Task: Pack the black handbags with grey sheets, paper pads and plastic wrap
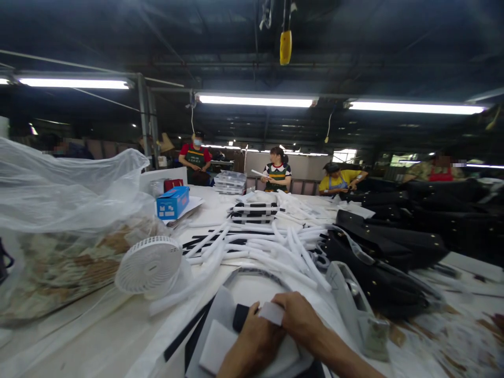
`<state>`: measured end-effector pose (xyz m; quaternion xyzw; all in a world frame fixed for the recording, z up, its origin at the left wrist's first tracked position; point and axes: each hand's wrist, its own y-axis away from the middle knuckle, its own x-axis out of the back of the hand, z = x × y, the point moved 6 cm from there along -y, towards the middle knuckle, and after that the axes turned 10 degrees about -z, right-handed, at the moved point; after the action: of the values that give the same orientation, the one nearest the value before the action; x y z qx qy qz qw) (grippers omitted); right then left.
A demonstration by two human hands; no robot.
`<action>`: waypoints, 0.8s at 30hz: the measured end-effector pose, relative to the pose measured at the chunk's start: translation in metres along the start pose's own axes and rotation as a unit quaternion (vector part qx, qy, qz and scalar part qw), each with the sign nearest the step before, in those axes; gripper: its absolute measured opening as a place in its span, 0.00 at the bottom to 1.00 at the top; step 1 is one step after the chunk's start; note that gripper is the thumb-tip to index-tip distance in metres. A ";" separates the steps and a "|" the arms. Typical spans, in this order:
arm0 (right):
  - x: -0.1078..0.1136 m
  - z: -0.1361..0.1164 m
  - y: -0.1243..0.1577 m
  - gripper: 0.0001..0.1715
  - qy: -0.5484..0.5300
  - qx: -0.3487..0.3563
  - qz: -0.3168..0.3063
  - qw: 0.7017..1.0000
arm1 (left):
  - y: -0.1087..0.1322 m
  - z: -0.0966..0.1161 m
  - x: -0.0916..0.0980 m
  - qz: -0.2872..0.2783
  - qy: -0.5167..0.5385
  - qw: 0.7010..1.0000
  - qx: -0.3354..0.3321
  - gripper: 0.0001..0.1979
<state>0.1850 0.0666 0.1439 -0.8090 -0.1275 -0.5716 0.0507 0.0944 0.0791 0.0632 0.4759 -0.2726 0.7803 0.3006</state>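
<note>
My left hand (256,338) and my right hand (300,314) meet at the bottom centre, fingers closed. Between their fingertips is a small white translucent piece (271,313), which could be tape or thin foam sheet; my right hand pinches its edge, and my left hand presses at its other side. Beneath them lies a black item partly covered with white sheet (216,344). A curved strap wrapped in clear film (260,273) arches just beyond my hands. My left fingers are partly hidden, so what else they grip cannot be made out.
Long white foam-wrapped strips (252,247) spread ahead. A white fan (149,265), a blue box (173,202) and a large plastic bag (71,262) stand left. To the right are a grey tape dispenser (350,299) and black bags (378,262). Several co-workers stand beyond.
</note>
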 end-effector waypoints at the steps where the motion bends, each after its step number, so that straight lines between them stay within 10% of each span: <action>1: -0.003 0.000 0.009 0.19 0.003 0.003 0.006 1.000 | 0.000 -0.004 -0.002 0.010 0.006 1.000 -0.004 0.14; 6: -0.027 0.007 0.038 0.16 0.043 0.050 0.052 0.996 | 0.005 -0.017 -0.006 0.049 0.031 0.998 0.007 0.17; 13: -0.061 0.011 0.053 0.07 0.133 0.239 0.306 0.912 | 0.010 0.001 0.012 0.071 0.048 0.996 -0.005 0.32; 19: -0.048 -0.004 0.089 0.24 0.040 0.252 0.106 0.961 | 0.009 0.006 0.019 0.071 0.063 0.995 -0.002 0.25; 24: -0.037 -0.009 0.099 0.21 0.016 0.303 0.084 0.949 | 0.008 0.008 0.022 0.039 0.108 0.993 -0.022 0.22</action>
<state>0.1917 -0.0365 0.1186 -0.7538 -0.2254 -0.5129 0.3434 0.0850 0.0720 0.0856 0.3712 -0.2735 0.8322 0.3081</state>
